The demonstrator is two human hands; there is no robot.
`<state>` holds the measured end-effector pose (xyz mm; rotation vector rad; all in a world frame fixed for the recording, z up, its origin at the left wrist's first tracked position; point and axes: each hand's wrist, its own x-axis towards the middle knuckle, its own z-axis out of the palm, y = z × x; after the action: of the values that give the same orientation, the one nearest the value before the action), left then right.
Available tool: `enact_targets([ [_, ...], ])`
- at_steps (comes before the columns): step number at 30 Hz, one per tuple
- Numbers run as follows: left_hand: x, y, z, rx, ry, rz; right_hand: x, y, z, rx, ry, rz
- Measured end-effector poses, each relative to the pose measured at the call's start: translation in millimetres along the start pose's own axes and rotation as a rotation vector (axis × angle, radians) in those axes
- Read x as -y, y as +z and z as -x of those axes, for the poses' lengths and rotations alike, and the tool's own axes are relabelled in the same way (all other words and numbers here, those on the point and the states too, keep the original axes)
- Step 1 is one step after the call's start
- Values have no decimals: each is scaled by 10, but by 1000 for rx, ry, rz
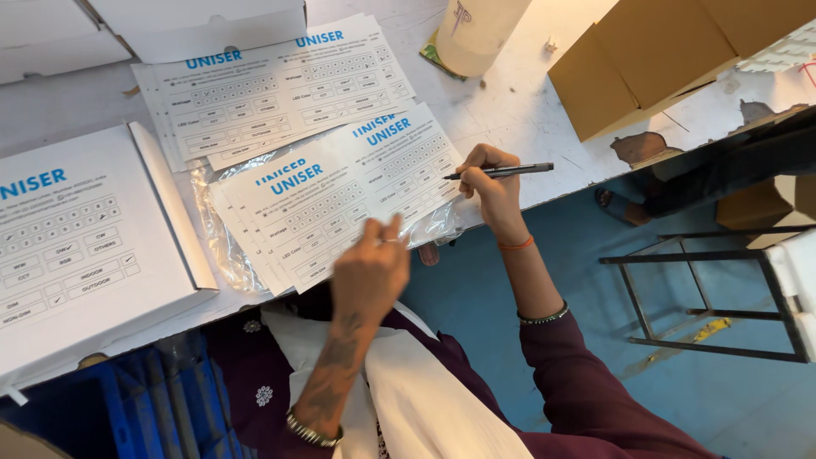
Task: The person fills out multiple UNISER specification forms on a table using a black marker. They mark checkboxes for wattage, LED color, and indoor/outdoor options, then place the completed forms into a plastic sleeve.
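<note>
My right hand (491, 194) grips a black pen (503, 171), its tip resting on the right edge of a stack of white printed label sheets (340, 191) with blue headings and rows of tick boxes. My left hand (371, 268) hovers over the near edge of that stack, fingers loosely curled, blurred, holding nothing that I can see. The sheets lie on a crumpled clear plastic bag (223, 246) at the table's edge.
A second spread of label sheets (272, 85) lies farther back. A white box with a label (76, 246) sits at left, more white boxes (204, 25) behind. Brown cartons (663, 59) and a cream roll (476, 34) stand at right. A metal frame (714, 297) stands on the blue floor.
</note>
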<state>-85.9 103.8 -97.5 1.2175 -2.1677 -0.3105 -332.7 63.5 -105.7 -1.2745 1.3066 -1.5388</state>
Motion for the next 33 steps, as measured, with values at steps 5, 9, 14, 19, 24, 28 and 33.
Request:
enact_targets([
  [5,-106,385,-85,36,95,87,-26,48,58,102,27,8],
  [9,-49,449,-22,21,120,57,-44,89,133,179,-46,176],
  [14,-59,466,6,-3,116,45,-38,104,137,244,-90,200],
  [19,-70,458,3,-5,101,47,-25,114,142,242,-82,252],
  [24,-69,453,-2,-5,95,60,-14,133,133,236,-73,281],
  [28,-63,455,-5,5,87,58,-7,151,124,227,-58,299],
  [33,-58,467,4,1,91,53,-3,145,132,223,-52,319],
])
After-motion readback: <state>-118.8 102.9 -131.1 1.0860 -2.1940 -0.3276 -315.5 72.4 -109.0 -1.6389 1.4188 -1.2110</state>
